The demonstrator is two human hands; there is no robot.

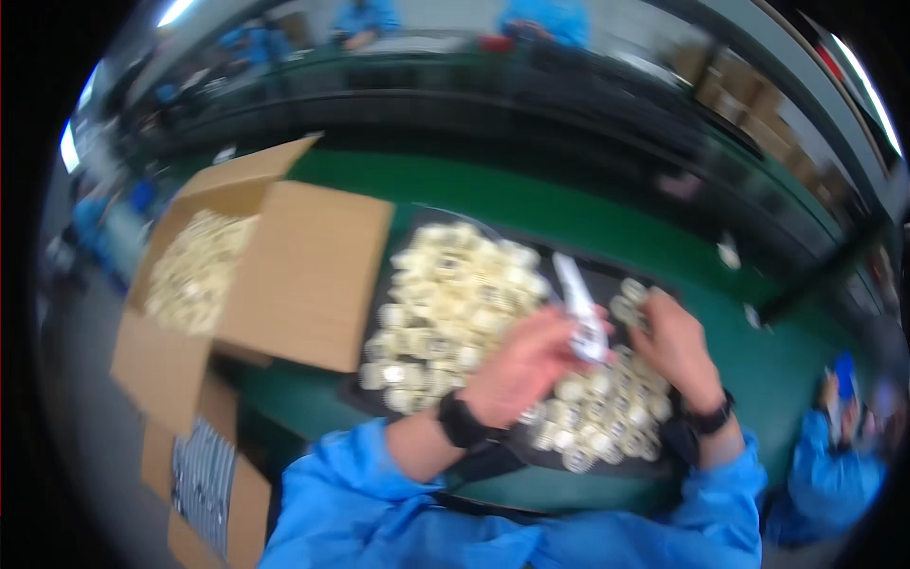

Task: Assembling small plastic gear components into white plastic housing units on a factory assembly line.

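My left hand (526, 365) is closed on a narrow white strip-like piece (578, 308) with a dark mark near its lower end. It hangs over a black tray (507, 465) between two heaps of round cream-coloured pieces. The larger heap (455, 284) lies left of this hand. The smaller heap (602, 417) spreads between my wrists. At the tray's right side my right hand (678, 346) curls its fingers against a few round cream-coloured pieces (627, 302). Its fingertips are blurred and partly hidden. Dark bands circle both my wrists.
An open cardboard box (303, 275) full of similar pieces stands left of the tray on the green table (370, 171). Below it, another open box (251, 512) holds grey striped items. A co-worker's blue sleeve (825, 465) is at the right; other people work across the far bench.
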